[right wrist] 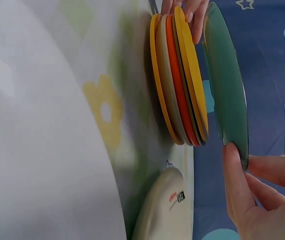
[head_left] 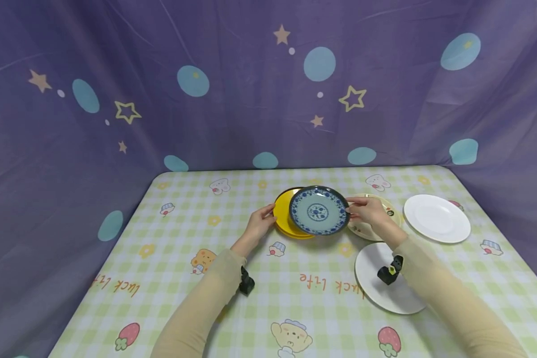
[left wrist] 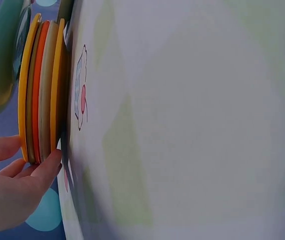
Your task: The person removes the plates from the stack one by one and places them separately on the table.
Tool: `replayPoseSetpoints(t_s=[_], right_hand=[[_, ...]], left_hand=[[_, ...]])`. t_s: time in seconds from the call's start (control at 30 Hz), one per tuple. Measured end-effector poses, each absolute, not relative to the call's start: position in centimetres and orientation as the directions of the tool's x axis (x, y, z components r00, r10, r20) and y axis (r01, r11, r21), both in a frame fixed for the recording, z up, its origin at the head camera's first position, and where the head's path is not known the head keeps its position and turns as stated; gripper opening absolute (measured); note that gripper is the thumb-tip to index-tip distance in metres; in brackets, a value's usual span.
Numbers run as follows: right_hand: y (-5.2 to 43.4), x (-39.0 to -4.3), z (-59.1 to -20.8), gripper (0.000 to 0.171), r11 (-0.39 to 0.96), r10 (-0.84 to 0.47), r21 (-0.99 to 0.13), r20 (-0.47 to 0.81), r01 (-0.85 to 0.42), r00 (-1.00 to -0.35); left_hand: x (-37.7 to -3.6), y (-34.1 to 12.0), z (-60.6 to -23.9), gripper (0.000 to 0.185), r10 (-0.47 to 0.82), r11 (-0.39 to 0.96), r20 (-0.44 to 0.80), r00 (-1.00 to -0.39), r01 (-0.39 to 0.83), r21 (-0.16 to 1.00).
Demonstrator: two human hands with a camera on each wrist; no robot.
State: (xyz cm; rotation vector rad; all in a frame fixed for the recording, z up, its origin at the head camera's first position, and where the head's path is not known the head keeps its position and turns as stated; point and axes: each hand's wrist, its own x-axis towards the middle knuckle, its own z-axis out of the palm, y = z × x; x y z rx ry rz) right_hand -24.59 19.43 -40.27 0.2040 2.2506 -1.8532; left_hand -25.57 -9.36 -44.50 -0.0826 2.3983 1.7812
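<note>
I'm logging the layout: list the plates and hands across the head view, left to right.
Left hand → yellow plate stack → blue patterned plate → right hand → cream plate → white plate.

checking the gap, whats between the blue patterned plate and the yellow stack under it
Nothing: the right wrist view shows open air between the blue patterned plate and the yellow stack, with no other object there.

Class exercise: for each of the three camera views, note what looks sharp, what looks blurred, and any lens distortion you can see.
Head view: evenly lit, sharp on the blue patterned plate; the wide lens bows the table edges. Left wrist view: the stack of plates and left hand sharp, tablecloth soft. Right wrist view: the white plate a blur, right hand fairly clear.
</note>
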Motion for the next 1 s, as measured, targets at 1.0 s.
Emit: replayPoseSetpoints(t_s=[1.0], right_hand=[[24.7,-21.6,-39.7,0.049,0.290,-0.077,-0.929,-0.260,0.228,-0.962]], left_hand=[[-25.6,-9.1,-44.7,0.043,0.047,0.230,-0.170,-0.984,-0.155,0.961]])
